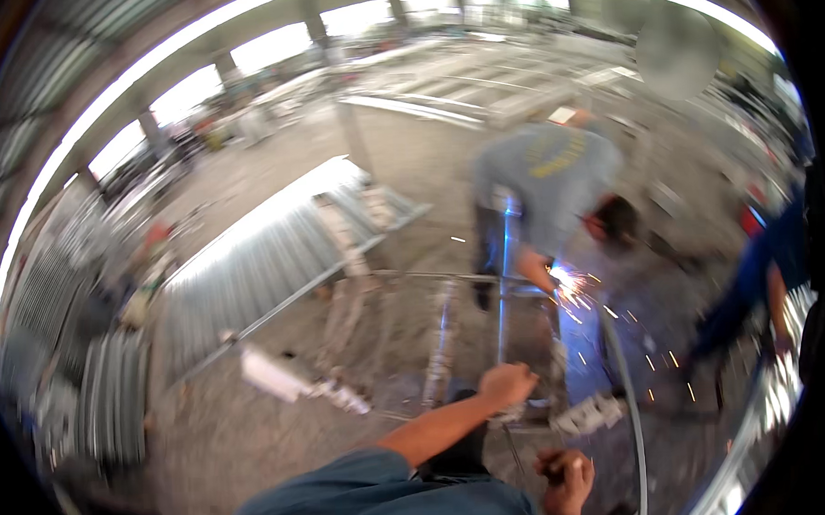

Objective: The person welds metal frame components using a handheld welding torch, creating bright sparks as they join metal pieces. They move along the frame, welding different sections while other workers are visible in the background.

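Note:
My left hand [508, 387] is closed at the near end of a thin metal bar [502, 318], part of a frame lying low in front of me. Blue light glints along the bar. Closer to my body, my right hand [567, 483] has its fingers curled in. Something dark shows between them, too blurred to name. Across the frame a co-worker in a grey shirt [547, 173] bends down. Bright welding sparks [570, 283] fly at that person's hand, and the tool there is lost in the glare.
Ribbed metal sheeting [256, 264] lies on the left, with stacked panels [113, 399] beyond its near end. Pale blocks [590, 415] sit by the frame. A grey tube or hose [626, 395] runs past my right hand. Another person in blue [754, 284] is at the right.

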{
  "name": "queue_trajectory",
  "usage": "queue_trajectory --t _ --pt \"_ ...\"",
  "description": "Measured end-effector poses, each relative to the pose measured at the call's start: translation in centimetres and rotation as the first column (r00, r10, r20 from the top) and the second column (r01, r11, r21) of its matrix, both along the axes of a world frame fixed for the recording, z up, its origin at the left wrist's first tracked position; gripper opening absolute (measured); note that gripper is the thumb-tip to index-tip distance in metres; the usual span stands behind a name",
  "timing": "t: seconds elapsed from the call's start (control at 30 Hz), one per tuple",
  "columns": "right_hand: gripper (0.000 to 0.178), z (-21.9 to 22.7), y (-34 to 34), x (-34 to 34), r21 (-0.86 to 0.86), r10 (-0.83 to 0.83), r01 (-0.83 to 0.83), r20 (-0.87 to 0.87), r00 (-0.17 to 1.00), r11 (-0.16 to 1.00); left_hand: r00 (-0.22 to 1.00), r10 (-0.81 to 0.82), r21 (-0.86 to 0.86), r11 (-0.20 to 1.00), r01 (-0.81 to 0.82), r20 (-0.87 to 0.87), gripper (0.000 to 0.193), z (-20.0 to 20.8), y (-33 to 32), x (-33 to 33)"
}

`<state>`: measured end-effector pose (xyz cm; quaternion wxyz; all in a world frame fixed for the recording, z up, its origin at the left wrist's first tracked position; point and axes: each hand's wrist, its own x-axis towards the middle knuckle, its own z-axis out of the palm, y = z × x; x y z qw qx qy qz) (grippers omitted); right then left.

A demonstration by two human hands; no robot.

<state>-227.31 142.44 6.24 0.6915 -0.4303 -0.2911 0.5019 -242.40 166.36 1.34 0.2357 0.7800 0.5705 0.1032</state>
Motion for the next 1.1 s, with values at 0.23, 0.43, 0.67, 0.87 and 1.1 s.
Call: queue_trajectory --t 0.23,0.43,0.67,0.87,1.1 --pt "0.03 -1.4 1.7 0.0 -0.518 0.096 -0.141 -0.112 0.989 0.844 0.988 0.115 0.036 0.992 -0.119 0.108 0.041 -3.5 -0.9 -0.8" --pt "0.043 -3.0 3.3 0.7 -0.514 0.262 -0.273 -0.095 0.96 0.813 0.986 0.143 -0.017 0.99 -0.142 0.089 0.039 -1.9 -1.0 -0.7" --pt "0.028 3.5 4.1 -2.9 -0.397 0.138 -0.189 -0.153 0.979 0.898 0.996 0.013 0.033 0.999 -0.016 0.083 0.041 0.4 -1.7 -0.3" --pt "0.025 2.5 5.1 -2.7 -0.477 0.197 -0.289 -0.234 0.952 0.83 0.993 0.108 -0.044 0.993 -0.111 -0.056 0.049 -1.6 0.7 -2.0" --pt "0.03 -1.4 3.5 -1.1 -0.448 0.059 -0.204 -0.315 0.947 0.87 0.994 0.026 -0.027 0.999 -0.029 -0.108 0.049 -2.1 0.3 0.2"
